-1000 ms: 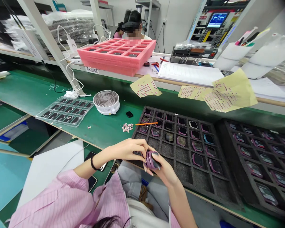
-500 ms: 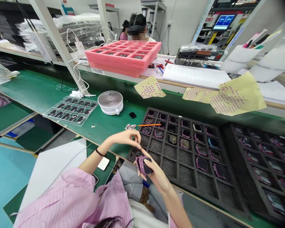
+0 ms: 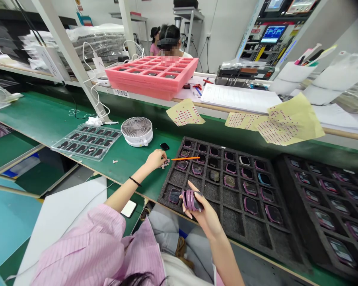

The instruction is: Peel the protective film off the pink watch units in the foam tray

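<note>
My left hand [image 3: 155, 159] reaches forward over the green bench, its fingertips at a small pile of pink-and-white label scraps [image 3: 165, 163]. Whether it has picked up a scrap is hidden. My right hand [image 3: 203, 210] grips a pink-framed smartwatch [image 3: 191, 200] with a dark face, above the near edge of a black foam tray [image 3: 226, 222]. That tray holds several similar watches in its compartments. An orange stick [image 3: 185, 158] lies across the tray's far left edge, near the pile. A small black device [image 3: 164, 146] sits just beyond my left hand.
A second black foam tray [image 3: 325, 210] of watches lies to the right. Beyond are a white desk fan [image 3: 137, 131], a clear blister tray [image 3: 86, 143], yellow sticker sheets [image 3: 289, 124], and a pink foam tray [image 3: 151, 77]. A co-worker [image 3: 170, 43] sits across the bench.
My left hand has moved away from the watch, forward to the scrap pile. My right hand still holds the watch, now a little further right.
</note>
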Demonstrator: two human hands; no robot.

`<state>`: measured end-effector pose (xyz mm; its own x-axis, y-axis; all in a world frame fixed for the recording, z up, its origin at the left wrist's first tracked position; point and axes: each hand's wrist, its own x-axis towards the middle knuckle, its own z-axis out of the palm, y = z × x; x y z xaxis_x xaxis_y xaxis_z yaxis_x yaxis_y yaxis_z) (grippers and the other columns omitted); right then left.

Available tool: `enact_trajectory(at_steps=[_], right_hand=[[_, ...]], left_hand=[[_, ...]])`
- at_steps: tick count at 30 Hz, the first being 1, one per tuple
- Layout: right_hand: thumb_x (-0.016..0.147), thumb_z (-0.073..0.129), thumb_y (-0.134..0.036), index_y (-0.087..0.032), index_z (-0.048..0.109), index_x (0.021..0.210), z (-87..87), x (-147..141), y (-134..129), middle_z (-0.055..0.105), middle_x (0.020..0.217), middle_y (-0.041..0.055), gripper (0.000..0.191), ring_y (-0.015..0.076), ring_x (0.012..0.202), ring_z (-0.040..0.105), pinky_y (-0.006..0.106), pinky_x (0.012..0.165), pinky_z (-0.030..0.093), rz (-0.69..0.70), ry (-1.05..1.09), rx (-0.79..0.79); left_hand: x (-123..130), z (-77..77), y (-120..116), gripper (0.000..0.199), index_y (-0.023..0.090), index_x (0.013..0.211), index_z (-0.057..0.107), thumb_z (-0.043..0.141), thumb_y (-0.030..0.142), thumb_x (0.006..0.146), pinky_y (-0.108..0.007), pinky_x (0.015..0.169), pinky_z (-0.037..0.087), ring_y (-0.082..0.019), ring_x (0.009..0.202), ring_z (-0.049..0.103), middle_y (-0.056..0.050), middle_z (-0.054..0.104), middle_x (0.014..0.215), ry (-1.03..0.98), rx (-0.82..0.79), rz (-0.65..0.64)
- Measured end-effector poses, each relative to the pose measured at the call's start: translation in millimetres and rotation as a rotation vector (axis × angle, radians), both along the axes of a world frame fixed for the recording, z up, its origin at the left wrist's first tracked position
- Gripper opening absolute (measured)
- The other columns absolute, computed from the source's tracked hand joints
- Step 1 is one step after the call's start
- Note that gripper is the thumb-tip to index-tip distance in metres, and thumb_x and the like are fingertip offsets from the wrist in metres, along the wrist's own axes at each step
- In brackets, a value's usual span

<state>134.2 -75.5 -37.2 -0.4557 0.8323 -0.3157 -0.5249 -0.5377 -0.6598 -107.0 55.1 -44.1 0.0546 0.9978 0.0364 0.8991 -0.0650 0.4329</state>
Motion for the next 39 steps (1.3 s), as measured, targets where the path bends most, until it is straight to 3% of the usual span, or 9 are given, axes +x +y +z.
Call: enact_trajectory(at_steps=[4, 6, 9, 13, 15, 17, 21, 33, 39], right_hand=[[0.083, 0.056, -0.035, -0.017, 0.043, 0.138, 9.9, 2.5, 8.6, 0.068, 0.085, 0.01, 0.059, 0.0162, 0.056, 0.055, 0.025, 0.046, 0.033, -0.022, 0.066, -0.047], [0.083, 0.054, -0.035, -0.016, 0.049, 0.132, 15.0, 3.7, 13.8, 0.068, 0.086, 0.0115, 0.053, 0.0161, 0.057, 0.054, 0.025, 0.046, 0.032, -0.004, 0.11, -0.091], [0.084, 0.052, -0.036, -0.016, 0.056, 0.122, 19.9, 4.3, 20.3, 0.068, 0.087, 0.0115, 0.043, 0.0159, 0.057, 0.054, 0.024, 0.045, 0.031, 0.055, 0.183, -0.127], [0.084, 0.052, -0.037, -0.016, 0.064, 0.099, 24.1, 2.8, 23.1, 0.066, 0.083, 0.0081, 0.028, 0.015, 0.057, 0.054, 0.021, 0.043, 0.028, 0.162, 0.267, -0.12], [0.083, 0.054, -0.037, -0.017, 0.063, 0.088, 26.9, 1.8, 22.3, 0.063, 0.075, 0.0043, 0.023, 0.0145, 0.056, 0.054, 0.021, 0.042, 0.027, 0.191, 0.281, -0.112], [0.083, 0.055, -0.038, -0.018, 0.061, 0.081, 29.7, 1.0, 20.8, 0.06, 0.069, 0.0022, 0.021, 0.0143, 0.055, 0.053, 0.021, 0.041, 0.027, 0.21, 0.284, -0.103], [0.084, 0.052, -0.041, -0.017, 0.061, 0.082, 32.8, 0.2, 17.6, 0.065, 0.077, 0.0063, 0.026, 0.0145, 0.056, 0.051, 0.021, 0.04, 0.026, 0.266, 0.276, -0.079], [0.087, 0.044, -0.046, -0.014, 0.061, 0.091, 33.3, -0.8, 11.8, 0.066, 0.089, 0.0115, 0.037, 0.0132, 0.055, 0.046, 0.021, 0.038, 0.022, 0.403, 0.321, -0.069], [0.088, 0.043, -0.045, -0.014, 0.063, 0.091, 30.6, -2.3, 11.5, 0.067, 0.089, 0.011, 0.037, 0.0131, 0.055, 0.048, 0.021, 0.039, 0.023, 0.419, 0.307, -0.066]], left_hand=[[4.2, 22.9, -16.8, 0.022, 0.012, 0.104, 0.064, 0.054, 0.018, 0.085, -0.026, 0.072, 0.047, -0.015, 0.075, 0.059, -0.007, 0.068, 0.088, -0.092, 0.081, 0.017], [12.3, 40.0, -32.4, 0.029, 0.013, 0.114, 0.061, 0.053, 0.023, 0.088, -0.025, 0.069, 0.047, -0.013, 0.071, 0.059, -0.007, 0.068, 0.09, -0.259, 0.205, -0.049], [30.3, 65.6, -59.1, 0.023, 0.014, 0.099, 0.069, 0.057, 0.03, 0.088, -0.026, 0.069, 0.049, -0.014, 0.073, 0.062, -0.008, 0.07, 0.092, -0.5, 0.301, -0.266], [51.6, 84.9, -80.8, 0.015, 0.015, 0.087, 0.073, 0.065, 0.027, 0.083, -0.028, 0.078, 0.052, -0.017, 0.082, 0.066, -0.008, 0.072, 0.086, -0.753, 0.142, -0.718], [57.9, 87.0, -81.8, 0.015, 0.017, 0.083, 0.075, 0.066, 0.029, 0.082, -0.03, 0.08, 0.051, -0.017, 0.084, 0.065, -0.009, 0.071, 0.088, -0.771, 0.084, -0.845], [61.6, 86.4, -78.8, 0.018, 0.019, 0.079, 0.077, 0.067, 0.034, 0.082, -0.029, 0.078, 0.05, -0.016, 0.083, 0.062, -0.01, 0.07, 0.089, -0.739, 0.069, -0.882], [65.3, 84.2, -71.9, 0.027, 0.021, 0.076, 0.078, 0.065, 0.044, 0.081, -0.027, 0.068, 0.047, -0.015, 0.078, 0.055, -0.01, 0.065, 0.088, -0.728, 0.03, -0.877], [63.7, 70.0, -62.9, 0.033, 0.019, 0.071, 0.077, 0.07, 0.051, 0.073, -0.03, 0.07, 0.048, -0.014, 0.075, 0.055, -0.009, 0.057, 0.084, -0.924, -0.199, -0.888], [63.1, 76.6, -60.9, 0.03, 0.021, 0.073, 0.078, 0.069, 0.049, 0.075, -0.028, 0.073, 0.049, -0.015, 0.079, 0.055, -0.008, 0.056, 0.084, -0.834, -0.223, -0.937]])
